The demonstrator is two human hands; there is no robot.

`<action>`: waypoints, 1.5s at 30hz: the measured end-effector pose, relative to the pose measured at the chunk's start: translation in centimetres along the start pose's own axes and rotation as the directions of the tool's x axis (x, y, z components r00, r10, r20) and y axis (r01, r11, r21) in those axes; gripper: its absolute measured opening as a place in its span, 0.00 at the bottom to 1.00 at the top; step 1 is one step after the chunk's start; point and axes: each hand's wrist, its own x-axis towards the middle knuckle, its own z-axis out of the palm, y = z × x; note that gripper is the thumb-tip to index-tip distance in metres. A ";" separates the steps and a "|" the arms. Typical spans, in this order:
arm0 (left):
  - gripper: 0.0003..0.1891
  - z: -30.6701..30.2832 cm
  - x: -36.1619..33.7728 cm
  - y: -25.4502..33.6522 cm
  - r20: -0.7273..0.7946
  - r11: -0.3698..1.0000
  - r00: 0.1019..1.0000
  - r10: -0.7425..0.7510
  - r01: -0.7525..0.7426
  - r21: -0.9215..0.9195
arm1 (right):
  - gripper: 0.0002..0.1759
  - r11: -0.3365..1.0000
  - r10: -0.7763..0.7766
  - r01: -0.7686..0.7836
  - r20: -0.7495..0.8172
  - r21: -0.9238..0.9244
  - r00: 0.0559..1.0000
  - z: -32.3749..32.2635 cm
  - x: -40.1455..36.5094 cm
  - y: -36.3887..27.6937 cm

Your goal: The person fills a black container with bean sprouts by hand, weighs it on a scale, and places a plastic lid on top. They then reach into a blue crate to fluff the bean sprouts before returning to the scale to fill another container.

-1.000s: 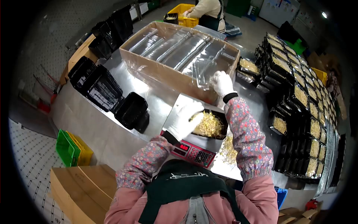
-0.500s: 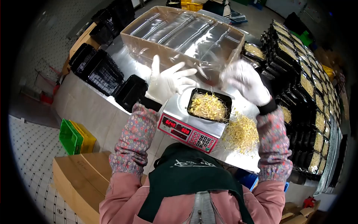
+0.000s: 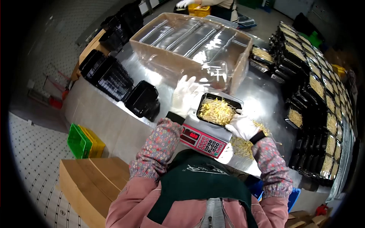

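Observation:
A black plastic tray point(image 3: 228, 99) filled with bean sprouts point(image 3: 216, 110) sits on a digital scale point(image 3: 204, 143) with a red-framed keypad. My right hand point(image 3: 243, 126), in a white glove, grips the tray's near right corner, with the fingers at its rim. Left of the scale, my gloved left hand point(image 3: 183, 98) has its fingers at the edge of a clear plastic lid point(image 3: 213, 78); the lid is tilted in front of the carton, and its grip is partly hidden. Loose sprouts point(image 3: 242, 147) lie beside the scale, partly under my right forearm.
An open carton point(image 3: 159, 62) of stacked clear lids stands behind the scale. Nested black trays point(image 3: 114, 78) line the left table edge. Filled, covered trays point(image 3: 315, 85) are stacked at right. A co-worker's gloved hand point(image 3: 185, 3) shows at the top.
My right hand has come down from beside the carton to the tray's corner. The left hand's spread fingers have drawn together, and a clear lid now shows by them. The view has shifted slightly.

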 end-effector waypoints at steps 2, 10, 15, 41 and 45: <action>0.33 -0.3 -0.4 0.5 -0.024 0.999 1.000 0.017 -0.017 0.036 | 0.22 0.996 0.048 -0.043 0.066 -0.077 0.997 1.0 0.9 0.8; 0.38 1.0 -4.2 4.1 -0.017 0.965 0.995 0.100 -0.093 0.244 | 0.16 0.714 0.486 -0.163 -0.314 0.681 0.816 -6.6 -2.4 0.4; 0.44 5.5 -7.9 1.0 0.070 0.855 0.998 0.003 -0.039 0.518 | 0.48 0.389 0.576 0.072 -0.304 0.918 0.759 -9.2 -0.6 -4.8; 0.15 -6.7 1.5 -5.4 0.085 0.587 0.985 -0.149 0.019 0.809 | 0.06 0.136 0.815 -0.054 -0.080 0.989 0.575 9.0 2.1 6.3; 0.13 -6.1 1.2 -6.4 0.117 0.576 0.993 0.010 -0.101 0.811 | 0.07 0.122 0.837 -0.023 -0.090 0.992 0.540 9.5 1.8 6.5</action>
